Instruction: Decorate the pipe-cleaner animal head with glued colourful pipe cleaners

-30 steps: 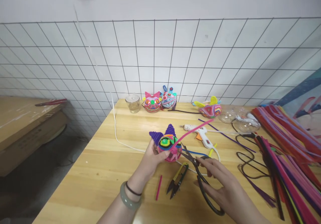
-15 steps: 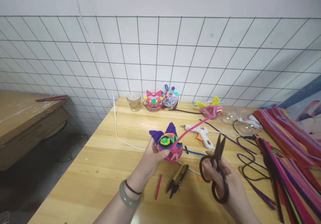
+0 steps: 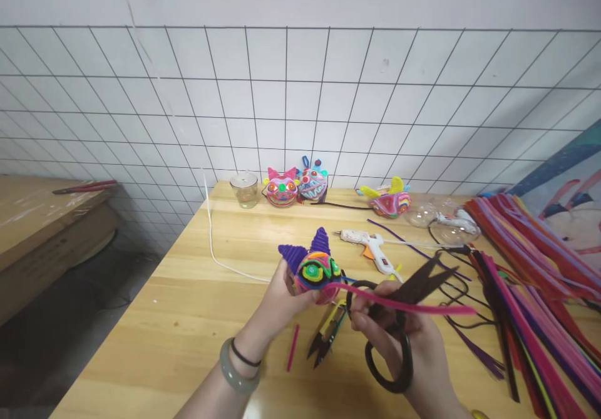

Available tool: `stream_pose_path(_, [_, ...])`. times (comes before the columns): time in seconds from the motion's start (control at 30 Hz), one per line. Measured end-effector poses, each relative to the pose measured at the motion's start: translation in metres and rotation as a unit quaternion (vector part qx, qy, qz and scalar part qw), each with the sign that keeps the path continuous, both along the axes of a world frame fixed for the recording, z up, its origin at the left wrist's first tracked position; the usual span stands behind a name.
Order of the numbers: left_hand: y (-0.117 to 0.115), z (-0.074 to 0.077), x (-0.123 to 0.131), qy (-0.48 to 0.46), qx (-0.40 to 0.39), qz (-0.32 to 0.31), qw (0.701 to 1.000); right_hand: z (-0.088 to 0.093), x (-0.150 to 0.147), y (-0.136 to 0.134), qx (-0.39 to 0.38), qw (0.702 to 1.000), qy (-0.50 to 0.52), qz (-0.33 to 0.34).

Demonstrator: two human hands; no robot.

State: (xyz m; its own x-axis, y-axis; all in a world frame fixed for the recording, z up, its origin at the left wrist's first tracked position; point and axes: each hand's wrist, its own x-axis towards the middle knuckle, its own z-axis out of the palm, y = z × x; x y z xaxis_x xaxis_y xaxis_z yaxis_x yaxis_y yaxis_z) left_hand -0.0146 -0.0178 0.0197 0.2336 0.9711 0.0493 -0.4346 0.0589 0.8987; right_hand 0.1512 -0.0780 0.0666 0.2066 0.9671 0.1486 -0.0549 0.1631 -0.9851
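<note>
My left hand [image 3: 280, 303] is closed on a round pipe-cleaner animal head [image 3: 315, 273] with purple pointed ears and green-and-yellow eyes. From its lower front a long pink pipe cleaner [image 3: 408, 306] sticks out to the right. Black-handled scissors [image 3: 401, 319] are in my right hand [image 3: 413, 344], their blades slightly apart and pointing up and right. The pink strip passes in front of the scissors and right hand; whether my right fingers touch it I cannot tell. Just below the head lie yellow-and-black thread snips [image 3: 323, 337] and a short pink pipe-cleaner piece [image 3: 293, 347].
A white glue gun [image 3: 370, 247] lies behind my right hand. Finished heads [image 3: 282, 187], a glass cup [image 3: 244, 190] and clear plastic balls [image 3: 444, 218] line the table's back. Bundled pipe cleaners [image 3: 539, 319] and black cords cover the right side. A cardboard box [image 3: 56, 218] stands at left.
My right hand with the scissors has moved left, close to the head. The pink pipe cleaner has swung down from pointing up-right to lying nearly level. The head has tipped slightly.
</note>
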Motion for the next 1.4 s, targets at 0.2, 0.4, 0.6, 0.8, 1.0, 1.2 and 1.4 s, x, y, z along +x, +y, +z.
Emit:
stream_pose_path(0.2, [-0.003,0.002,0.002,-0.046,-0.018,-0.030,0.998,0.001,0.004,0.012,0.011,0.997,-0.018,-0.076])
stream_pose_path(0.4, [0.000,-0.001,0.004,0.005,-0.004,-0.021,1.000,-0.007,-0.003,0.001,0.008,0.999,0.002,-0.040])
stream_pose_path(0.6, [0.004,-0.006,0.003,0.015,0.010,0.021,1.000,-0.029,-0.006,-0.016,0.055,0.984,-0.169,-0.013])
stream_pose_path(0.8, [0.004,-0.003,0.003,0.007,0.014,0.019,1.000,-0.032,-0.001,-0.015,0.115,0.966,-0.231,-0.009])
stream_pose_path(1.0, [0.002,-0.004,0.001,0.010,0.016,-0.004,1.000,-0.014,0.001,0.004,0.048,0.998,-0.021,-0.020])
stream_pose_path(1.2, [0.002,-0.006,0.001,0.010,0.020,-0.005,1.000,-0.011,0.007,0.019,-0.027,0.998,0.054,-0.003])
stream_pose_path(1.4, [0.001,-0.007,0.005,-0.007,0.026,-0.040,0.999,-0.021,-0.004,0.024,0.003,0.998,0.016,0.062])
